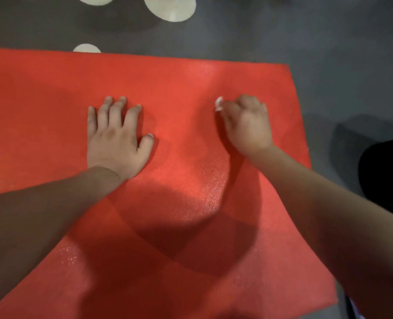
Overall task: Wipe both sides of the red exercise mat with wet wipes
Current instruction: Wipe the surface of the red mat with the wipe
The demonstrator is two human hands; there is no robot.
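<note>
Mat (191, 84) needs anchoring by the flat, spread-fingered left hand (116, 139); right hand (247, 125), clutching the wipe (219, 104), should overlap strokes.

Left hand (115, 143) lies flat, fingers spread; right hand (246, 125) grips a wipe (219, 104).

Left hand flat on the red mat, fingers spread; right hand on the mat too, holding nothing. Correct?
Not quite. In the head view the right hand is not empty: its fingers curl round a wet wipe, a white bit showing. The left hand does lie flat on the red mat, fingers spread.
</note>
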